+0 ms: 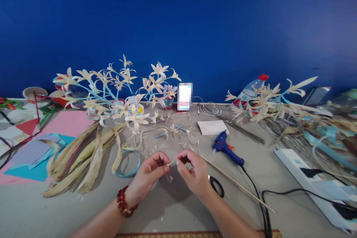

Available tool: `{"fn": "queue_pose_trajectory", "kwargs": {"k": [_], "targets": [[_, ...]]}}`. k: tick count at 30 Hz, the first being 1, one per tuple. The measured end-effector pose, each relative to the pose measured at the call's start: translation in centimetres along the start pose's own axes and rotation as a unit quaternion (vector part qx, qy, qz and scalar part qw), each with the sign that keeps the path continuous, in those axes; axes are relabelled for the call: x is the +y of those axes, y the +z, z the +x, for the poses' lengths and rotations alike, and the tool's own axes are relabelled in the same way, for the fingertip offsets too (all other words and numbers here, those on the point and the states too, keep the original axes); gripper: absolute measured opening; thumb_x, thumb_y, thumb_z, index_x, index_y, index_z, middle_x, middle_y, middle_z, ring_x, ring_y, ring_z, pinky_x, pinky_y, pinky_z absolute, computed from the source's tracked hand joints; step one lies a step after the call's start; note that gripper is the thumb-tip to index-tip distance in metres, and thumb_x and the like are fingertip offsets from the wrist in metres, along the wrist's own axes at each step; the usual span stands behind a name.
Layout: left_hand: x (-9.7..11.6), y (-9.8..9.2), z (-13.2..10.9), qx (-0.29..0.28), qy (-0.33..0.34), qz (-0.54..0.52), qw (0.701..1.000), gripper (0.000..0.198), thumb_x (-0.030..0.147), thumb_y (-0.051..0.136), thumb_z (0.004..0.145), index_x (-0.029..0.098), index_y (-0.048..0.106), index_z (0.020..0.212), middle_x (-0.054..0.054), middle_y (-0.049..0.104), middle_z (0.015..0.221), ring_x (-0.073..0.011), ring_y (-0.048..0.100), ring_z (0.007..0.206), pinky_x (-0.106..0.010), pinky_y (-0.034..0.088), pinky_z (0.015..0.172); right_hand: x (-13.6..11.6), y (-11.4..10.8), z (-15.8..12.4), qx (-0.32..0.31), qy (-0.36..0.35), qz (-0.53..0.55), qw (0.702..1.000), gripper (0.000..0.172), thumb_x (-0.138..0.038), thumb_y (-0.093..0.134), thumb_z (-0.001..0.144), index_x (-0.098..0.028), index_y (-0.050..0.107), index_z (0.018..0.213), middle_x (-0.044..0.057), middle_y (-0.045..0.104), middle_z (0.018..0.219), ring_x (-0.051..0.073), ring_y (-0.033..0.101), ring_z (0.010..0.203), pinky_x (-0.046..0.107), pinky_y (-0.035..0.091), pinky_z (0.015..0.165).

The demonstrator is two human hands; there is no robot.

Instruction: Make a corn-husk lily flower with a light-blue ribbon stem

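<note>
Both hands meet over the grey table [178, 212], pinching a small pale strip [172, 162] between them. My left hand [153, 173], with a red bead bracelet at the wrist, grips the strip's left part between thumb and fingertips; a little brownish piece hangs below those fingers. My right hand [192, 171] pinches the other end between thumb and index finger. Black-handled scissors [216, 187] lie partly hidden beside my right hand, near a thin wooden stick [237, 181]. A blue tape ring [128, 174] and dried husks [80, 160] lie to the left of my left hand.
Pale husk flowers [136, 119] on blue stems spread across the back left, more [267, 100] at the back right. A blue glue gun [227, 148], a white card [212, 128] and a power strip [301, 178] with black cables are on the right. Coloured paper [75, 121] lies left.
</note>
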State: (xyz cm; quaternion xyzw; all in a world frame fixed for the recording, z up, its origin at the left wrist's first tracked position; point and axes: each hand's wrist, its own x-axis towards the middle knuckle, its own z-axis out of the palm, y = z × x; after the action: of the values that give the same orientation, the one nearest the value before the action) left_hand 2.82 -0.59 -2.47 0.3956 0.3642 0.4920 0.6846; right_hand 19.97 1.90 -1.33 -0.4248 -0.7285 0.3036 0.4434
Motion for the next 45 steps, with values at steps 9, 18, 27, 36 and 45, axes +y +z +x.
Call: {"fn": "queue_pose_trajectory", "kwargs": {"k": [9, 18, 27, 36, 45], "targets": [[0.26, 0.29, 0.08, 0.021, 0.007, -0.016, 1.000, 0.010, 0.022, 0.071, 0.080, 0.016, 0.063, 0.083, 0.000, 0.059, 0.076, -0.0103, 0.053, 0.069, -0.021, 0.043, 0.066, -0.34, -0.31, -0.04, -0.070, -0.011, 0.053, 0.996, 0.019, -0.016, 0.055, 0.085, -0.021, 0.060, 0.103, 0.002, 0.065, 0.085, 0.014, 0.061, 0.071, 0.025, 0.048, 0.066], [0.22, 0.24, 0.09, 0.019, -0.001, -0.024, 1.000, 0.013, 0.025, 0.072, 0.079, 0.016, 0.063, 0.083, 0.000, 0.058, 0.075, -0.0113, 0.052, 0.068, -0.023, 0.044, 0.065, -0.48, -0.51, 0.23, -0.096, -0.055, 0.042, 0.993, 0.035, -0.016, 0.054, 0.087, -0.024, 0.057, 0.121, 0.004, 0.066, 0.095, 0.016, 0.062, 0.077, 0.028, 0.050, 0.072], [0.28, 0.37, 0.10, 0.059, 0.001, -0.003, 0.998, 0.014, 0.027, 0.073, 0.077, 0.017, 0.064, 0.083, 0.000, 0.060, 0.077, -0.0121, 0.053, 0.070, -0.023, 0.043, 0.068, -0.34, -0.16, 0.29, -0.081, -0.019, 0.005, 0.996, 0.010, -0.018, 0.055, 0.087, -0.020, 0.064, 0.086, 0.002, 0.066, 0.075, 0.015, 0.060, 0.067, 0.026, 0.047, 0.064], [0.24, 0.12, 0.10, 0.065, 0.013, 0.015, 0.998, 0.013, 0.028, 0.068, 0.082, 0.016, 0.066, 0.080, -0.001, 0.058, 0.074, -0.0119, 0.049, 0.069, -0.022, 0.039, 0.066, -0.57, -0.23, 0.20, -0.079, -0.009, 0.026, 0.996, 0.009, -0.021, 0.054, 0.088, -0.020, 0.063, 0.086, 0.002, 0.066, 0.076, 0.014, 0.061, 0.066, 0.025, 0.047, 0.063], [0.27, 0.06, -0.07, 0.038, 0.008, 0.021, 0.999, 0.015, 0.031, 0.065, 0.085, 0.017, 0.062, 0.079, 0.000, 0.054, 0.071, -0.0129, 0.047, 0.069, -0.023, 0.037, 0.066, -0.72, -0.45, 0.24, -0.106, -0.024, 0.029, 0.994, 0.007, -0.021, 0.055, 0.087, -0.020, 0.062, 0.089, 0.003, 0.066, 0.078, 0.015, 0.060, 0.068, 0.025, 0.048, 0.064]]}}
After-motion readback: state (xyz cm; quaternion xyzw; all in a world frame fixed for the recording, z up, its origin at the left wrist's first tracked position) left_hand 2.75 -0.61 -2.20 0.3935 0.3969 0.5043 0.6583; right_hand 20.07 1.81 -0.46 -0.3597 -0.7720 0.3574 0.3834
